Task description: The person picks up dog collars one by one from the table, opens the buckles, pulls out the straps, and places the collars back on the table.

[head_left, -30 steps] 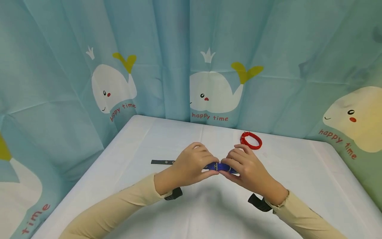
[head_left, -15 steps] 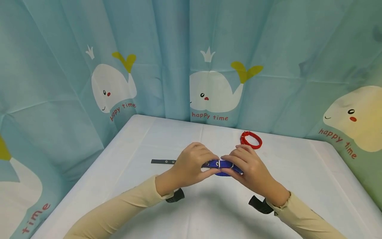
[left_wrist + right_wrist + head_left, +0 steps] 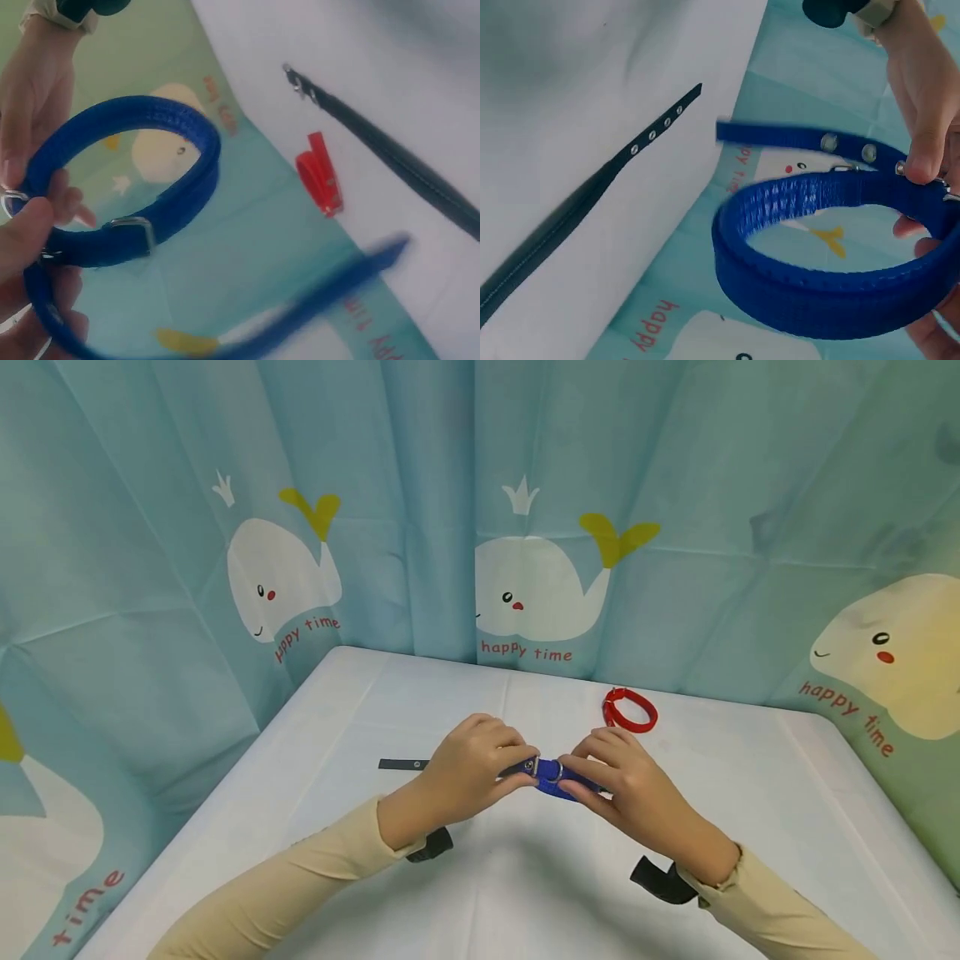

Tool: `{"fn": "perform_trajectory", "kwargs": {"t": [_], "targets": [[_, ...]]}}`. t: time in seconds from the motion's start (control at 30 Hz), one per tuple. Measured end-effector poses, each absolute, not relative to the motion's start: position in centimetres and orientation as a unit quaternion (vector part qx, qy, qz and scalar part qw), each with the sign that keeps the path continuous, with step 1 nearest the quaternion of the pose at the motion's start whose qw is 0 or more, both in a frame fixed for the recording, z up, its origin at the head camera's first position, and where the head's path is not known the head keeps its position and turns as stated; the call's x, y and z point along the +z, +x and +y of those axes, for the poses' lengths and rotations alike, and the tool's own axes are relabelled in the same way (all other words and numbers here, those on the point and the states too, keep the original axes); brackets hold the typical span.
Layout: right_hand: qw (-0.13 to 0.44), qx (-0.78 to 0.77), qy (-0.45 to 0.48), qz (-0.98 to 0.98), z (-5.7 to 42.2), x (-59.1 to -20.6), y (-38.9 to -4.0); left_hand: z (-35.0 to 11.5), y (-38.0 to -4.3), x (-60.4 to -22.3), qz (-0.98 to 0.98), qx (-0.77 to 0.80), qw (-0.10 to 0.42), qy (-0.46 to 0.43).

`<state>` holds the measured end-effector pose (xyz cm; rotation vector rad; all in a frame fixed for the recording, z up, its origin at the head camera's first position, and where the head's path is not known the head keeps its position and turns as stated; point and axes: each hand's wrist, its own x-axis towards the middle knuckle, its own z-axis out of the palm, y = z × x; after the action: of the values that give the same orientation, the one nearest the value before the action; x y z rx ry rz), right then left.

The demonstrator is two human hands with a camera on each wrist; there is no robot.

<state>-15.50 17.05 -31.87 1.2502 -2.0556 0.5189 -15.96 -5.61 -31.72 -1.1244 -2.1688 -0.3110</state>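
Note:
A blue collar with a metal buckle and eyelets is bent into a loop between my hands, above the table. My left hand pinches it by the buckle; the loose eyeleted end sticks out past those fingers in both wrist views. My right hand grips the band on the other side, close to a metal ring. In the head view the fingers cover much of the collar. A black collar lies flat on the table, partly hidden behind the left hand; its eyelets show in the right wrist view.
A red collar, fastened in a loop, lies near the table's far edge. The white-covered table meets a blue-green curtain with whale prints at the back and sides.
My left hand has shifted slightly left, and the fingertips of the two hands stand farther apart. More of the blue collar and its ring shows between them. The red collar has stayed put.

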Motion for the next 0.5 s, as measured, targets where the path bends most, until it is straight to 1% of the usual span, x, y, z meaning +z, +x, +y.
{"fn": "perform_trajectory", "kwargs": {"t": [0.1,0.2,0.27,0.43,0.5], "targets": [[0.338,0.172,0.48,-0.791,16.7,-31.6,-15.5,-5.6,-16.0,-31.4,-0.827,-0.108,0.337,-0.436],[0.333,0.151,0.481,-0.797,16.4,-31.4,-15.6,-5.8,-16.0,-31.1,-0.831,-0.102,0.326,-0.44],[0.332,0.138,0.482,-0.799,16.2,-31.3,-15.7,-5.9,-15.9,-30.8,-0.839,-0.105,0.301,-0.44],[0.347,0.116,0.483,-0.795,16.1,-31.1,-15.9,-6.4,-15.7,-29.8,-0.871,-0.126,0.22,-0.422],[0.351,0.115,0.48,-0.795,16.2,-31.1,-16.0,-6.5,-15.7,-29.6,-0.878,-0.127,0.207,-0.412]]}}
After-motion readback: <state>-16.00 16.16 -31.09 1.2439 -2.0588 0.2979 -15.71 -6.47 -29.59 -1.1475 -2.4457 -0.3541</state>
